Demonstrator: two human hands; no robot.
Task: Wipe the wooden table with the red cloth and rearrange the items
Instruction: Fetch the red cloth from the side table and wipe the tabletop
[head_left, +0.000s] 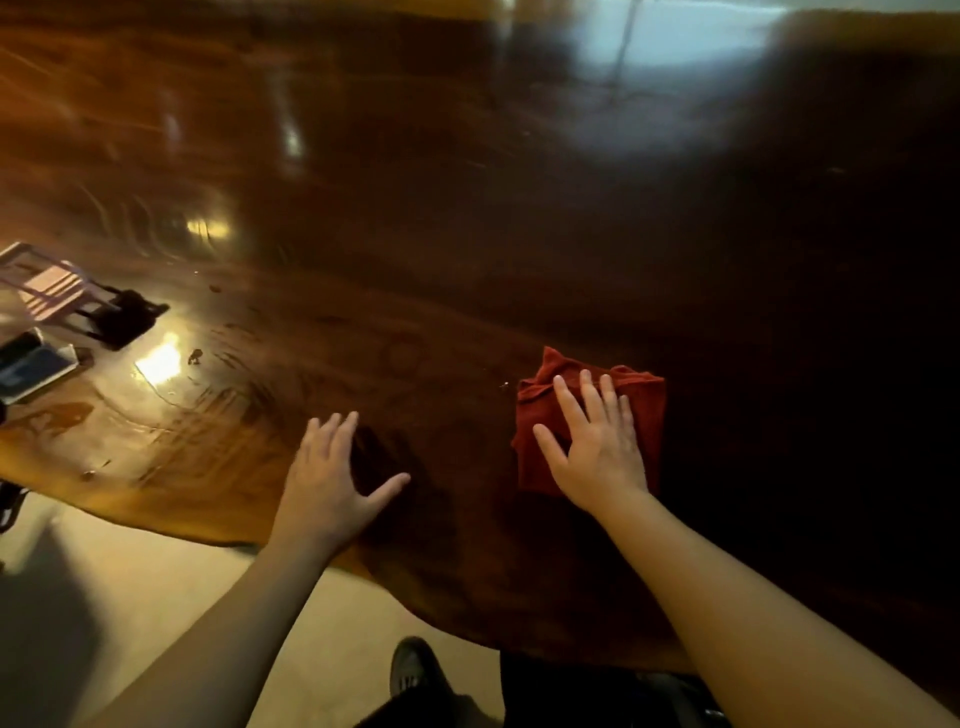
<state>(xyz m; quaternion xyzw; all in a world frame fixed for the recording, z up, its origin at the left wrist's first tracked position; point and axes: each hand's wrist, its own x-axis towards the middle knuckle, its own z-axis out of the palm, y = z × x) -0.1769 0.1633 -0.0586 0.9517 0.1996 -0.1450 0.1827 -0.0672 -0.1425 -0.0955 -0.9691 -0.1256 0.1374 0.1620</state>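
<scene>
A person leans over a broad, glossy wooden table (415, 234) whose near edge runs in an uneven, wavy line from the lower left toward the lower right. The red cloth (639, 410) lies folded into a rough rectangle on the dark right part of the table, a short way in from the near edge. The right hand (597, 447) lies flat on top of the cloth, palm down with its fingers (569, 402) spread and pointing toward the far side; it presses on the fabric rather than pinching it, and the cloth shows beyond the fingertips and to the right of the hand. The left hand (332, 483) rests palm down on the bare wood just inside the near edge, well apart from the cloth, open with the thumb stretched out to the right and holding nothing. Toward the left edge of the table sits a small cluster of items: a pale lilac frame-like stand (44, 291), a dark object (127, 317) just beside it, and a blue book-like item (31, 369) nearer the near edge; motion blur keeps their exact nature unclear. Bright light reflections gleam on the wood near these items, and a few small specks lie scattered on the surface there. Below the near edge a pale floor (156, 597) shows, with a dark shoe (415, 670) visible between the two bare forearms.
</scene>
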